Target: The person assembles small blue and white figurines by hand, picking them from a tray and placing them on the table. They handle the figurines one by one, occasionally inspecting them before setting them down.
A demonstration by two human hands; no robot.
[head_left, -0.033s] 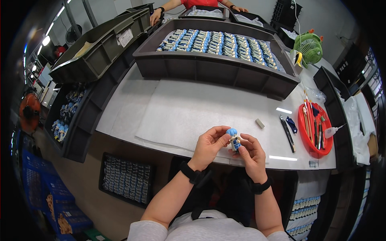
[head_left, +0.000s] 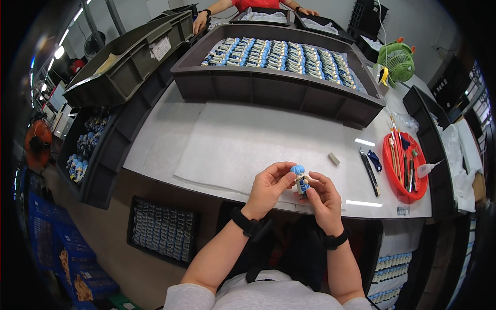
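One small figurine (head_left: pixel 303 185) to log in head view: gripped between both hands near the front edge of the desk (head_left: pixel 152 142), roughly upright, blue hair at top, white-and-blue body below. Cannot tell whether touching the desk. Note left hand (head_left: pixel 272 187) clamped on it, thumb and forefinger at the head and upper side. Note right hand (head_left: pixel 324 200) clamped on it too, thumb against the lower body. Record black bands at both wrists.

Under the figurine, see a white sheet (head_left: pixel 248 139) spread over the desk. To the right of the hands, list a small grey block (head_left: pixel 334 158), then a slim black tool (head_left: pixel 369 173) just beside a dark blue scrap (head_left: pixel 374 160). Farther right, find a red basket (head_left: pixel 386 160) with brushes (head_left: pixel 395 137) inside and a white bottle (head_left: pixel 425 170) at its right side, thin nozzle pointing outward.

At the back of the desk, see a large dark tray (head_left: pixel 274 85) filled with rows of blue-and-white figurines (head_left: pixel 279 54). Beyond its right end, note a green fan (head_left: pixel 399 62). Behind the tray, log a co-worker in red, one hand (head_left: pixel 200 21) by a crate (head_left: pixel 124 77) at left.
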